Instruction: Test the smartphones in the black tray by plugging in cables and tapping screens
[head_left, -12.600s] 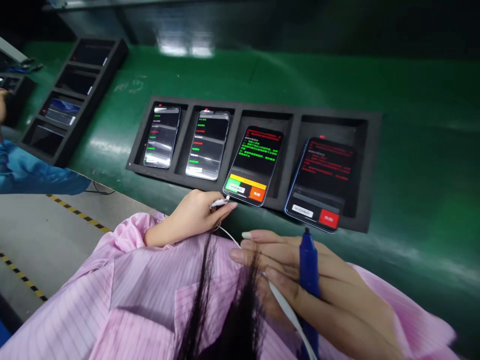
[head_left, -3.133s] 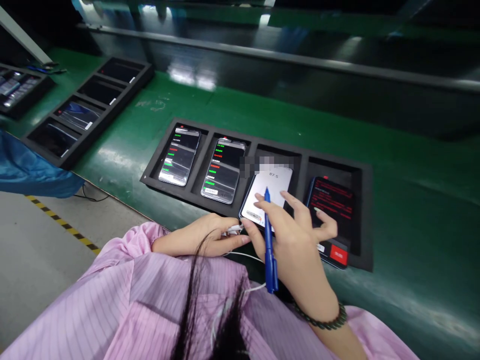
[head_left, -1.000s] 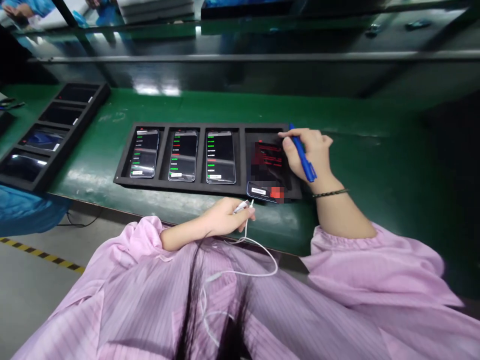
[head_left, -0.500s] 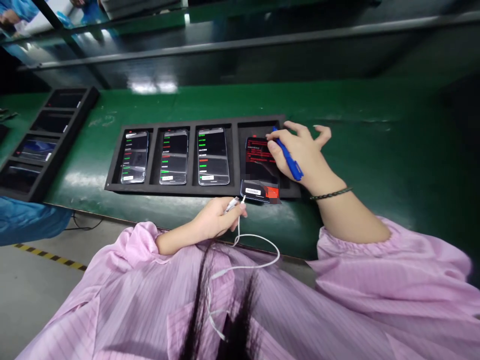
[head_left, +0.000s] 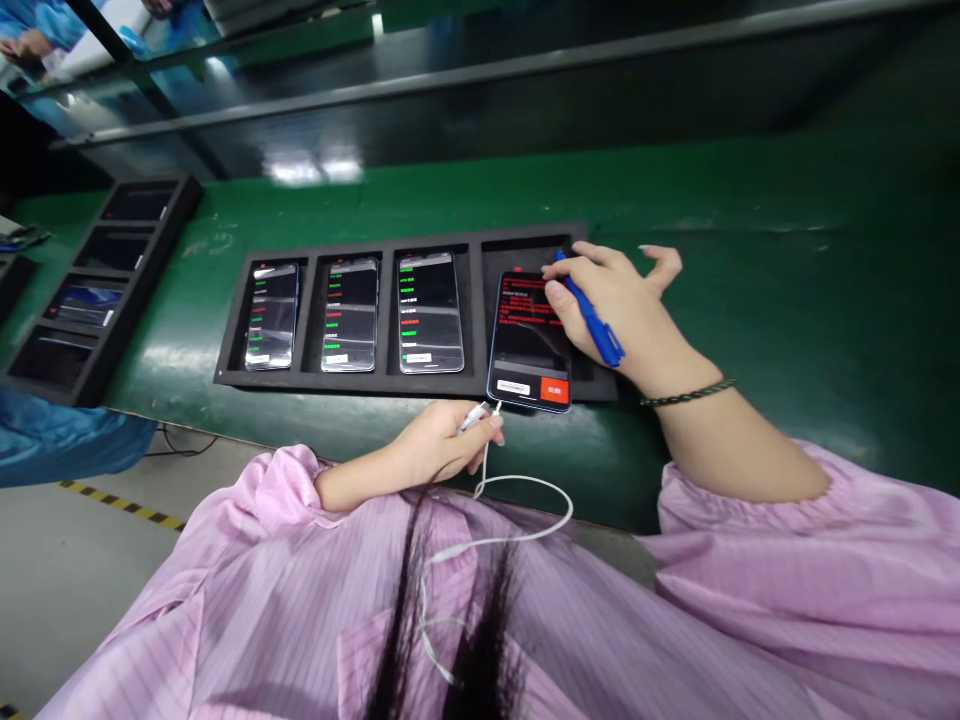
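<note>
A black foam tray with four slots lies on the green belt. Three phones lie flat in the left slots, screens lit. The fourth phone shows red text and sticks out over the tray's near edge. My right hand grips that phone's right edge with thumb and fingers and also holds a blue pen. My left hand pinches the plug of a white cable right below the fourth phone's bottom end.
A second black tray with a few phones lies at the left on the belt. A blue sleeve of another person shows at the left edge. A steel rail runs behind the belt. Grey floor with yellow-black tape lies lower left.
My right hand has gone from the third phone to the fourth and drawn it toward me over the tray's near edge. My left hand has kept the cable plug and followed beneath it.
</note>
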